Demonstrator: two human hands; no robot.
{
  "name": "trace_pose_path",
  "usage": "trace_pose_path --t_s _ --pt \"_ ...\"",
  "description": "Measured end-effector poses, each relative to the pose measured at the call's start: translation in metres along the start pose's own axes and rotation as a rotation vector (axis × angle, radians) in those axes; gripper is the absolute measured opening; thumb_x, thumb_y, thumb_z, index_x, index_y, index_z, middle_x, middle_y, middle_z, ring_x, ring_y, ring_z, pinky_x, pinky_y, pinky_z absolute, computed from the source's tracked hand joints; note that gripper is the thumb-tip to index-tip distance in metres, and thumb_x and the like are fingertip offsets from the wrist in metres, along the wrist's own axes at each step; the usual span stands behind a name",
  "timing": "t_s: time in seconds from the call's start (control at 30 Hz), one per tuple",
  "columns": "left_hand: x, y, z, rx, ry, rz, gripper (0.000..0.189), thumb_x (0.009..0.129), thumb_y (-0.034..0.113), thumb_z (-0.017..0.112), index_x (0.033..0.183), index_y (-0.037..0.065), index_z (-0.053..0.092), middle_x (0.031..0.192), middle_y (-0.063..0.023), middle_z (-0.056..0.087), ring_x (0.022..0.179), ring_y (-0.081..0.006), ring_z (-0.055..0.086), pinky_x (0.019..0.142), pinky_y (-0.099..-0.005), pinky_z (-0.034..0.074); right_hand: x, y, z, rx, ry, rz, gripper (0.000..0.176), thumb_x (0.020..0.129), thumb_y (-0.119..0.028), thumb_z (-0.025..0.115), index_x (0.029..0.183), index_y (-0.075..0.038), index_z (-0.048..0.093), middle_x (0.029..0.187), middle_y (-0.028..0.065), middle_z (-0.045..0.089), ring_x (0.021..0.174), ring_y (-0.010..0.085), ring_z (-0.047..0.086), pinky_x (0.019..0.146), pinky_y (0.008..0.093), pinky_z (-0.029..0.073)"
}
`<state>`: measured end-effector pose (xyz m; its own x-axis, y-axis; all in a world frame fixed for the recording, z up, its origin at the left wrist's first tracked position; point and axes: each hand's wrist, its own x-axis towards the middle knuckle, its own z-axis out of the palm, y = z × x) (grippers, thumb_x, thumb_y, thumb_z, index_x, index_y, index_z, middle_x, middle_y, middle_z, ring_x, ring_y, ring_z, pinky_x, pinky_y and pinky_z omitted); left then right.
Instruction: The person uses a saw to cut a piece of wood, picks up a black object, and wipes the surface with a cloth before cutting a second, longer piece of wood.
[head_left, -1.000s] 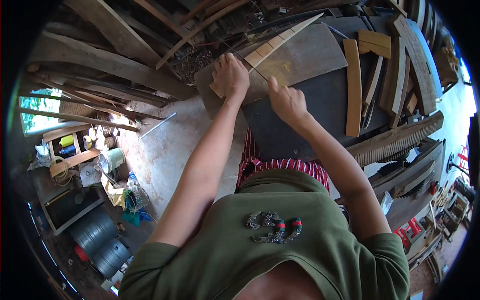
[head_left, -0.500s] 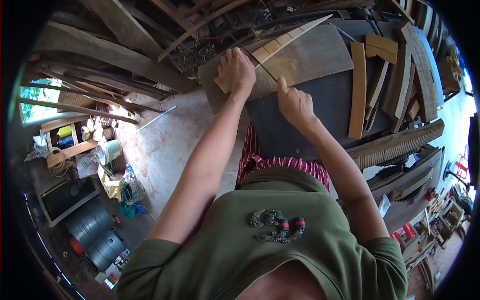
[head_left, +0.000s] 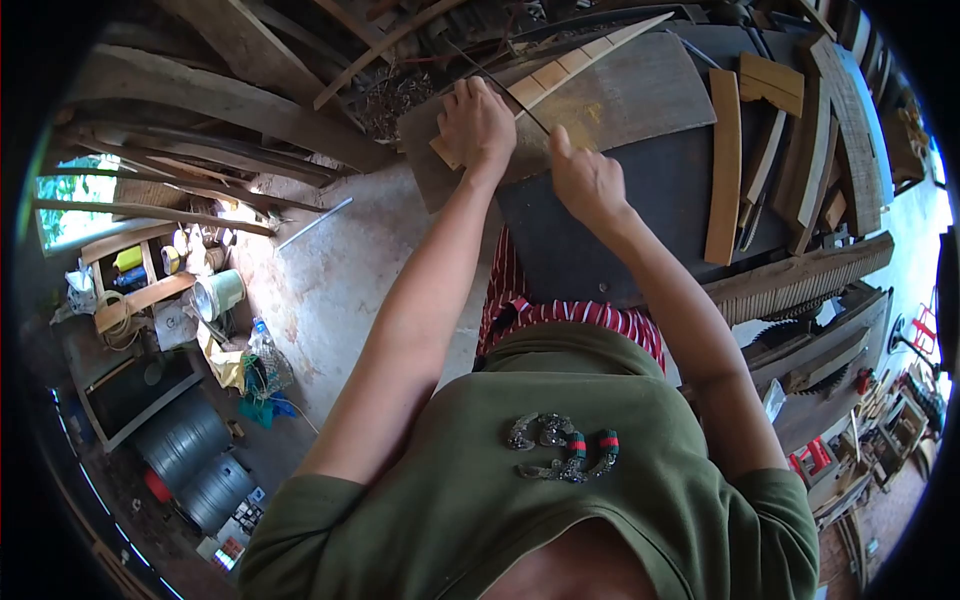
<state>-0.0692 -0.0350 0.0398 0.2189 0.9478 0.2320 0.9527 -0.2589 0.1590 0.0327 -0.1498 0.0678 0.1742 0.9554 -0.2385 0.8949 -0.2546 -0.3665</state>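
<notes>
A pale wooden strip (head_left: pixel 590 62) with dark lines across it lies slanted on a brown board (head_left: pixel 640 95). My left hand (head_left: pixel 478 125) is closed over the strip's near end, its fingers bunched on top. In my right hand (head_left: pixel 588 180) is the near end of a long thin dark blade (head_left: pixel 528 110), with the thumb stretched along it. The blade crosses the strip just beside my left fingers, and its far end reaches past the strip. Yellowish dust (head_left: pixel 583 122) lies on the board near the blade. My right fist hides the handle.
Under the board is a dark tabletop (head_left: pixel 640 230). To the right lie a curved wooden piece (head_left: pixel 722 165), a notched wood block (head_left: pixel 770 82) and several long offcuts. A toothed circular blade (head_left: pixel 830 372) stands low at the right. Planks (head_left: pixel 220 110) lean at the left.
My right hand has pushed forward and slightly left, and more of the blade now reaches beyond the strip. My left hand keeps its place on the strip. The view has tilted a little.
</notes>
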Motion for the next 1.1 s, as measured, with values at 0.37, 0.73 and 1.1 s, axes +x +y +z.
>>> trace_pose_path --t_s 0.37,0.73,1.1 --pt "0.002 -0.001 0.004 0.046 0.028 -0.006 0.020 0.095 0.026 0.050 0.098 0.008 0.059 0.104 -0.0082 0.062 0.103 -0.0278 0.059 0.084 -0.0438 0.048 -0.013 0.004 -0.010 0.042 -0.031 -0.024 0.016 0.092 -0.011 0.044 0.106 -0.006 0.042 0.074 0.0231 0.068 0.073 0.0404 0.069 0.061 0.0502 0.053" --pt "0.002 0.001 0.001 0.036 0.007 -0.008 0.020 0.095 0.025 0.049 0.097 0.008 0.059 0.105 -0.0078 0.061 0.103 -0.0271 0.059 0.084 -0.0431 0.048 -0.009 0.006 -0.005 0.005 0.038 -0.042 0.017 0.091 -0.012 0.045 0.106 -0.005 0.049 0.074 0.0205 0.069 0.071 0.0359 0.071 0.059 0.0459 0.054" --pt "0.003 0.000 -0.002 0.032 -0.023 -0.008 0.019 0.096 0.025 0.048 0.098 0.009 0.059 0.106 -0.0078 0.061 0.104 -0.0272 0.059 0.087 -0.0424 0.048 0.018 -0.002 0.004 0.033 0.121 -0.064 0.020 0.091 -0.012 0.045 0.110 -0.006 0.044 0.075 0.0222 0.068 0.071 0.0386 0.070 0.061 0.0492 0.054"
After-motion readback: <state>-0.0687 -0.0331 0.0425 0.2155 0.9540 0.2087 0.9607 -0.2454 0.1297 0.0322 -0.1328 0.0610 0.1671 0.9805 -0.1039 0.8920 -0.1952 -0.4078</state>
